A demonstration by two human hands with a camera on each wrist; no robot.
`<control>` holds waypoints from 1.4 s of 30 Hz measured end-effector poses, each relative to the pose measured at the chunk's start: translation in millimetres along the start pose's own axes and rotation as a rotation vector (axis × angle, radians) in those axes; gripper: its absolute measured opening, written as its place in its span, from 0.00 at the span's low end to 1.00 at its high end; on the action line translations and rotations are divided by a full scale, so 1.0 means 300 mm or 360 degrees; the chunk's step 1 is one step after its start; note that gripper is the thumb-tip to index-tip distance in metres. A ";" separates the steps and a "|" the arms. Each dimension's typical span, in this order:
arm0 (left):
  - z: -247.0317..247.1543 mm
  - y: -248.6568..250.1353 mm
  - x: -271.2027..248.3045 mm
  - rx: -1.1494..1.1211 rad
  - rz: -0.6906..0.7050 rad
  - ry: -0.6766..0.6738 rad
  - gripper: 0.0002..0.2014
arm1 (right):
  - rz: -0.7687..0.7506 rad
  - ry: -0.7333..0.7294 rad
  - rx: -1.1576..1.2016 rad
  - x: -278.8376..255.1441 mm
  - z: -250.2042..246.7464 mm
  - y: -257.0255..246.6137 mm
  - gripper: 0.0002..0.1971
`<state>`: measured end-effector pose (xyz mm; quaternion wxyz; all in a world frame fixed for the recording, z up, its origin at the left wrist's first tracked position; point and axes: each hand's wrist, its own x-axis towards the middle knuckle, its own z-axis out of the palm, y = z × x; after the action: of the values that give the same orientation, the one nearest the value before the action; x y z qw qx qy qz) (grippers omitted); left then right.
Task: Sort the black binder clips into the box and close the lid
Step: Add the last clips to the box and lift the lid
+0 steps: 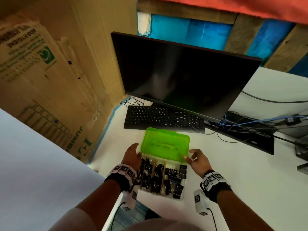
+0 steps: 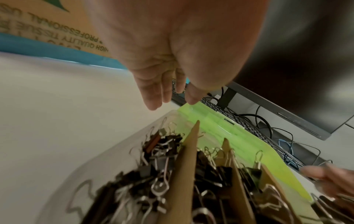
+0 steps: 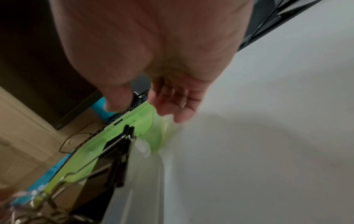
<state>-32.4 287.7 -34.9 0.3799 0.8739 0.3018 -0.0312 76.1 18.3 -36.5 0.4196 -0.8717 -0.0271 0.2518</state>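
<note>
A clear plastic box [image 1: 182, 196] sits on the white desk, packed with black binder clips [image 1: 156, 177] between brown card dividers [image 2: 185, 166]. Its green lid [image 1: 165, 145] stands open, tilted back toward the keyboard. My left hand [image 1: 137, 149] is at the lid's left edge with straight fingers and holds nothing; in the left wrist view its fingertips [image 2: 153, 104] hover by the lid's [image 2: 229, 133] far corner. My right hand [image 1: 189, 155] is at the lid's right corner, fingers loosely spread, thumb tip at the rim. The right wrist view shows the right hand [image 3: 143, 109] above the lid [image 3: 141, 128], gripping nothing.
A black keyboard [image 1: 163, 119] lies just behind the lid, with a dark monitor [image 1: 183, 72] behind it. A big cardboard carton [image 1: 50, 80] stands at the left. Tangled cables [image 1: 241, 125] run at the right. Bare white desk [image 1: 233, 172] stretches to the right of the box.
</note>
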 end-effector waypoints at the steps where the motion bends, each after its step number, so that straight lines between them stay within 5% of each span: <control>1: 0.003 0.002 0.019 -0.0010 0.0000 0.0006 0.22 | -0.0078 0.0003 0.0023 -0.013 -0.003 -0.005 0.13; 4: 0.010 0.014 0.070 -0.0048 -0.0060 -0.0029 0.22 | -0.0320 -0.0323 -0.0200 -0.043 0.000 -0.010 0.16; 7: 0.018 0.028 0.105 -0.0060 -0.0102 -0.0100 0.22 | -0.0446 -0.0380 -0.0368 -0.038 -0.004 -0.026 0.26; 11: 0.029 0.026 0.126 -0.0033 -0.0079 -0.0125 0.23 | -0.0521 -0.0510 -0.0746 -0.047 -0.021 -0.066 0.19; 15: 0.033 0.019 0.140 0.0023 -0.0039 -0.0150 0.23 | -0.0362 -0.0420 -0.0623 -0.053 -0.019 -0.053 0.14; 23: 0.025 0.021 0.140 0.0065 0.0004 -0.0171 0.23 | -0.0264 -0.0453 -0.0352 -0.062 -0.064 -0.033 0.23; 29: 0.022 0.027 0.134 0.0072 0.0021 -0.0166 0.23 | -0.0415 -0.0513 -0.0315 -0.067 -0.048 -0.034 0.36; 37: 0.022 0.040 0.141 0.0095 0.0052 -0.0149 0.23 | -0.0576 -0.0216 -0.0866 -0.074 -0.004 -0.018 0.16; 42: 0.029 0.036 0.149 0.0099 0.0028 -0.0162 0.23 | -0.0868 -0.0346 -0.0708 -0.109 -0.009 0.011 0.31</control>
<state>11.3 298.7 -46.8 0.3677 0.8851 0.2732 -0.0816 48.3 5.7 -24.0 0.2661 -0.8704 -0.3571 0.2098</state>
